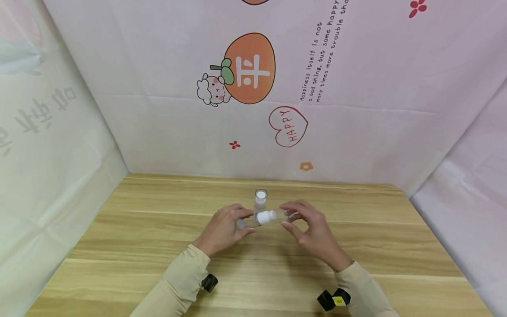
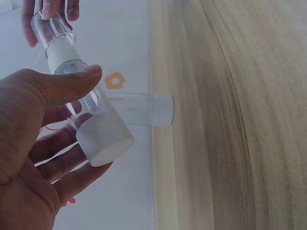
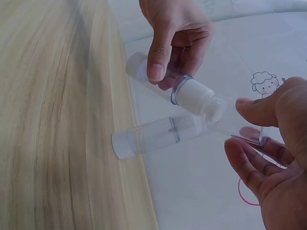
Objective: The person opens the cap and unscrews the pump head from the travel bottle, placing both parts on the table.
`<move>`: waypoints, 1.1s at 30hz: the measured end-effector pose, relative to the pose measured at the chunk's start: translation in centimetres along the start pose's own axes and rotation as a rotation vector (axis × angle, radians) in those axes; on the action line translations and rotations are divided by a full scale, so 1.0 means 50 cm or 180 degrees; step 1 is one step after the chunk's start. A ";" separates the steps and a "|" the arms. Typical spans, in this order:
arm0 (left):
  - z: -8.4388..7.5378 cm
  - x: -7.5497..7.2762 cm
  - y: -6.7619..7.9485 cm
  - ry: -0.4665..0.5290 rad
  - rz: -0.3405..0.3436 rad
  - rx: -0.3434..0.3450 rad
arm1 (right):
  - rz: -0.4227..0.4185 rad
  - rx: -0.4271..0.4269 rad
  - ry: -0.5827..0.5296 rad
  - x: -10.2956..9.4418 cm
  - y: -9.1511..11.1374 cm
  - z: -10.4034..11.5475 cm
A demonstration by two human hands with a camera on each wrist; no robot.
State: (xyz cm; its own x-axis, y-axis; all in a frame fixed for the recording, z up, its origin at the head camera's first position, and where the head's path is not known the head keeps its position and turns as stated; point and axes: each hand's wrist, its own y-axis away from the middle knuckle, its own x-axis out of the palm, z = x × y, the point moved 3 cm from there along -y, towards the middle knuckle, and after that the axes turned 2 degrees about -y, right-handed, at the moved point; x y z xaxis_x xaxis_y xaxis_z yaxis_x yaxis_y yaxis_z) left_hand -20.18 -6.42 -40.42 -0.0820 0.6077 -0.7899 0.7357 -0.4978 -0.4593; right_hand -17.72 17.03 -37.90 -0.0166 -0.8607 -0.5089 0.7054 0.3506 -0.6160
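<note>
My left hand [image 1: 226, 226] grips a clear pump bottle [image 2: 106, 136] by its body, thumb on one side and fingers on the other. The bottle lies tilted in the air, its white base toward the left and its white pump top [image 3: 194, 96] toward the right. Between the thumb and fingers of my right hand [image 1: 314, 231] is a clear cap [image 3: 232, 120]. Its open end reaches over the tip of the pump top, in line with the bottle. A second clear bottle [image 1: 260, 201] with a white base [image 2: 162, 109] stands upright on the table just behind the hands.
The wooden table [image 1: 158, 193] ends at a printed white cloth [image 1: 178, 132] hung behind it. More pale cloth hangs at the left and right sides. Each wrist wears a small black camera, one being the left wrist camera [image 1: 210, 282].
</note>
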 end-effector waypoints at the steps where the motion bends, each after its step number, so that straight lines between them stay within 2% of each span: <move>1: 0.001 0.000 0.001 0.0006 -0.0008 -0.0011 | -0.0031 0.0002 0.0013 -0.003 0.001 0.000; 7: 0.005 0.003 0.004 -0.0006 -0.0016 -0.0068 | -0.0220 -0.0038 0.0118 -0.023 0.003 -0.008; 13: 0.006 0.006 0.005 -0.0035 0.0001 -0.0079 | -0.0295 0.0050 0.0224 -0.045 0.006 -0.016; 25: -0.004 0.007 0.004 0.0012 0.0076 -0.0042 | -0.0357 0.0603 0.0477 -0.070 0.022 -0.074; 33: -0.009 0.010 0.008 0.0014 0.0139 -0.0001 | -0.0328 0.0835 0.0571 -0.080 0.033 -0.111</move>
State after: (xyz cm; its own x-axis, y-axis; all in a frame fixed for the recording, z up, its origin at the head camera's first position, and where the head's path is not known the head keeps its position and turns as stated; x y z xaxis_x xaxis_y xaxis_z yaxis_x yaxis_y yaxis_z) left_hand -19.61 -6.04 -40.82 -0.0469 0.5881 -0.8074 0.7386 -0.5238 -0.4244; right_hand -20.43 23.10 -40.24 -0.2055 -0.7998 -0.5639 0.8515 0.1379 -0.5059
